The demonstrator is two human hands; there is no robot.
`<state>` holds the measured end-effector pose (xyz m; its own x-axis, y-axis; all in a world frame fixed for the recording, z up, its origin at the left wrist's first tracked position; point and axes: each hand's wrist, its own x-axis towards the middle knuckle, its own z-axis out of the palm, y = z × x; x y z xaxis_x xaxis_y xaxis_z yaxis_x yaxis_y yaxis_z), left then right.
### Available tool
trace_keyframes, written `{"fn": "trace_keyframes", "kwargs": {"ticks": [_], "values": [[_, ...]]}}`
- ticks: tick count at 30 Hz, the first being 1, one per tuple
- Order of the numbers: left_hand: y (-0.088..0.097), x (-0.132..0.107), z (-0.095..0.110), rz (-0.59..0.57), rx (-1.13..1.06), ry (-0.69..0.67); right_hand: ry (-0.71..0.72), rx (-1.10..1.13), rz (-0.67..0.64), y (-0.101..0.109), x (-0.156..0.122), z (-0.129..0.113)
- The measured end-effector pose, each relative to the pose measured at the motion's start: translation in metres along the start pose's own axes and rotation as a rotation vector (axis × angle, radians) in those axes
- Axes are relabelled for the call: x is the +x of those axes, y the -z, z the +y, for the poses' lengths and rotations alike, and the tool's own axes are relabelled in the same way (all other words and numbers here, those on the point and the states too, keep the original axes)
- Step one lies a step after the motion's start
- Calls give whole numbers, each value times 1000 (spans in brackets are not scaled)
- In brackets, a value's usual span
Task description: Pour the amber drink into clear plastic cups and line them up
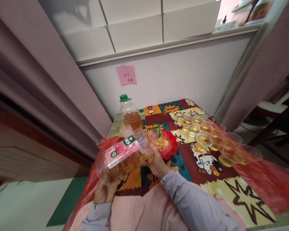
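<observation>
While one mauve curtain [62,80] hangs at the far left, the left hand [104,192] cups the base of a tilted bottle [125,157], its fingers partly bent and partly hidden against the plastic. The bottle lies slantwise above the table, neck to the right, with amber liquid inside. Its single pink label [121,152] bears two dark green badges whose characters are too small to read for certain. Above, one pink note [126,75] on the wall reads "357", with smaller handwriting below it. Beneath the note stands a second bottle [132,118], upright, green-topped and partly filled with amber liquid. The right hand [157,163] grips the tilted bottle near its neck, fingers wrapped around it with the far ones out of sight. The bottle's mouth is at one clear cup [161,141], which sits on one red scalloped plate [172,149]. "Mom" appears twice on the patterned mat [188,160]. Farther right, clear cups [204,142] stand crowded together, at least eleven, many holding yellowish liquid; overlapping rims prevent an exact count. One more curtain [260,67] hangs at the right.
</observation>
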<state>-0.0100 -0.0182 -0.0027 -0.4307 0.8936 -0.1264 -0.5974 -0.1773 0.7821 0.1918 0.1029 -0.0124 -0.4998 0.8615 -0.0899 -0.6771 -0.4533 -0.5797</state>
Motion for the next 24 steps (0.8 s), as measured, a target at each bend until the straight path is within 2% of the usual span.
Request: {"fn": "trace_keyframes", "kwargs": {"ticks": [6,11,14,24], "values": [[-4,-1,2,-88,-79,8,-3,18,-4,1,0,0],[-7,-2,1,-24,-25,-13,0,2,-8,1,-1,-1],[-3,0,0,-30,-34,-15,-10,6,-10,1,0,-1],[16,5,-3,-171,-112,25,-4,21,3,0,0,-1]]}}
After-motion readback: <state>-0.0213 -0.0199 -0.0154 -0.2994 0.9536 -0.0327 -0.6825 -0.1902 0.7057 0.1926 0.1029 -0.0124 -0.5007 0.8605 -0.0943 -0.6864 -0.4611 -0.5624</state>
